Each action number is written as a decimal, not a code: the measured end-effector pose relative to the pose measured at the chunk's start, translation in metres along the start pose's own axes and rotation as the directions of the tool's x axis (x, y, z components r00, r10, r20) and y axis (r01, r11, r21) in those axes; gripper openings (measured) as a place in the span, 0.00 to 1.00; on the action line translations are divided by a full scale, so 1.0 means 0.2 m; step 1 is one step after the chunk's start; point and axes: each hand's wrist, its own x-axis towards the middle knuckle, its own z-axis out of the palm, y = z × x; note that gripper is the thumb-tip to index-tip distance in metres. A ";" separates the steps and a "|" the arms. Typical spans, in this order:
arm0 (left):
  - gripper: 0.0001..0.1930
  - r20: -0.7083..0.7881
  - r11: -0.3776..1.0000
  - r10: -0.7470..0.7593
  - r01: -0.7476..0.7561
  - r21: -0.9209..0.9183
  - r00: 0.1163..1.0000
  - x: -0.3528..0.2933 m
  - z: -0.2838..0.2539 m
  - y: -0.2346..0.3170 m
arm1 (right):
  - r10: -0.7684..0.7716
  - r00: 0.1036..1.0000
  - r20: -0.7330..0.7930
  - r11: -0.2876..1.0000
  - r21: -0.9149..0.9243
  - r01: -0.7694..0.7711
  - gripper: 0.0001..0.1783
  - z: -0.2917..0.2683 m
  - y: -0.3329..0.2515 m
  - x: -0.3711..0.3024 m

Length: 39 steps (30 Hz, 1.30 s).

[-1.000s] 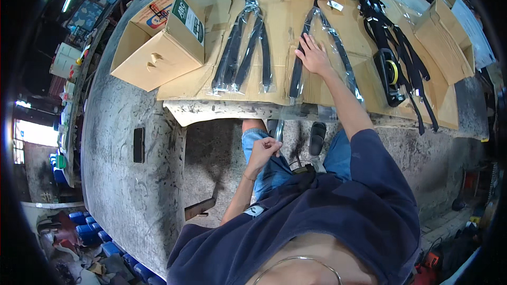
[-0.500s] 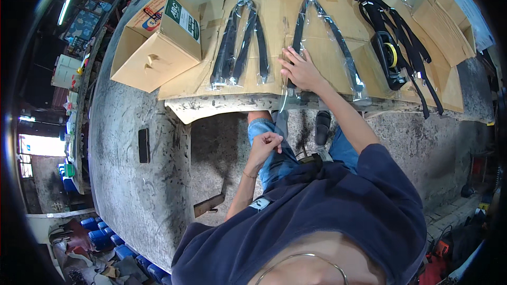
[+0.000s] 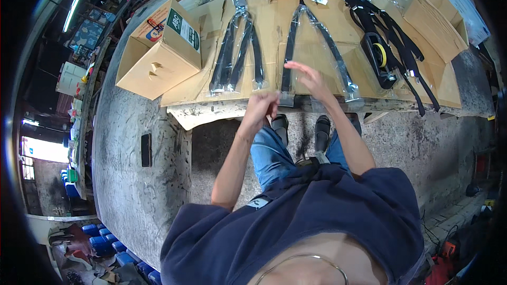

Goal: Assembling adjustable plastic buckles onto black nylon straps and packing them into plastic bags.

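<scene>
A black strap pair in clear plastic sleeves, joined at a hook on top, lies spread in a V on the cardboard. My left hand is at the table's front edge, fingers curled in, beside the lower end of the left sleeve. Whether any plastic is between those fingers is hidden. Just above the same sleeve's lower part, my right hand is raised with its fingers stretched out, holding nothing. To the left lies another set of bagged black straps.
Flat cardboard covers the table. An open carton stands at left, another at far right. A black tape dispenser sits among loose black straps. A phone lies on the grey side surface.
My left hand has moved up from over my lap to the table edge, and the pulled-down sleeve end has gone up with it. My right hand has lifted off the strap.
</scene>
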 end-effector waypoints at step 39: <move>0.12 0.255 0.468 0.662 -0.654 0.594 0.705 0.56 -0.09 -0.29 | 0.395 0.736 -0.550 0.734 -0.293 -0.613 0.26 0.13 0.23 0.10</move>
